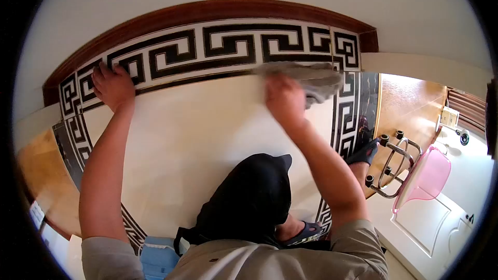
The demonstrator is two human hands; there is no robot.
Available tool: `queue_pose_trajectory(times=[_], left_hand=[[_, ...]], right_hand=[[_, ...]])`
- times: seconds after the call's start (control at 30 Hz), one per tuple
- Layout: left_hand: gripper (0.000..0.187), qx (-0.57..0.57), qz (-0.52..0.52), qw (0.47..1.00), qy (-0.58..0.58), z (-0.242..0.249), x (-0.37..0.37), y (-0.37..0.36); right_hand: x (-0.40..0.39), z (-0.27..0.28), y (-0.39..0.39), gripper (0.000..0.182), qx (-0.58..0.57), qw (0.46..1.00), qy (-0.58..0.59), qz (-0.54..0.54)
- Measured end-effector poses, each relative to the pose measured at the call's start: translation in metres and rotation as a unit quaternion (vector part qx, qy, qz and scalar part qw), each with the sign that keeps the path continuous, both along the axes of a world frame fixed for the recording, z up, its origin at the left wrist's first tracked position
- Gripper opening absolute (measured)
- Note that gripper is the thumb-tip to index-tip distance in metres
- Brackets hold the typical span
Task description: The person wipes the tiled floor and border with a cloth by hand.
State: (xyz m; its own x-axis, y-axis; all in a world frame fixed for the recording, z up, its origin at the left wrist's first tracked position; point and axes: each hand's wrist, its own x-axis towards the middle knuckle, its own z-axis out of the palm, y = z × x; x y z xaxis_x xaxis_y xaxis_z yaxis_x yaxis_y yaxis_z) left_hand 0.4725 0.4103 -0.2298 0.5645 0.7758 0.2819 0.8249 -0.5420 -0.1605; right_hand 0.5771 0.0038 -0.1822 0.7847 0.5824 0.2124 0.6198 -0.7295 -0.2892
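Observation:
A grey cloth (316, 78) lies bunched against the patterned border tiles (228, 46) of the floor, on the right side of the view. Gripping its left part is my right hand (286, 101), slightly blurred, its fingers partly hidden. My left hand (113, 87) rests on the border at the left, fingers stretched out on the black and white key pattern, holding nothing. Between my arms spreads the plain cream floor tile (181, 124).
A dark red-brown baseboard (223, 8) runs along the wall ahead. To the right stand a pink stool with metal legs (425, 176) and a white panelled door (436, 228). Behind my left side is a blue object (158, 256). My bent knee (254, 186) is below.

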Motion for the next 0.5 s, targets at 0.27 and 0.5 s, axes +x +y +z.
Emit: queue_pose_trajectory(times=[0.27, 0.5], left_hand=[[0.05, 0.015, -0.016, 0.999, -0.033, -0.001, 0.001, 0.0], [0.051, 0.017, -0.028, 0.999, -0.041, -0.004, -0.002, 0.002]], right_hand=[[-0.047, 0.015, 0.134, 0.015, -0.05, 0.985, 0.078, 0.147], [0.002, 0.006, 0.015, 0.032, -0.07, 0.988, 0.054, 0.127]])
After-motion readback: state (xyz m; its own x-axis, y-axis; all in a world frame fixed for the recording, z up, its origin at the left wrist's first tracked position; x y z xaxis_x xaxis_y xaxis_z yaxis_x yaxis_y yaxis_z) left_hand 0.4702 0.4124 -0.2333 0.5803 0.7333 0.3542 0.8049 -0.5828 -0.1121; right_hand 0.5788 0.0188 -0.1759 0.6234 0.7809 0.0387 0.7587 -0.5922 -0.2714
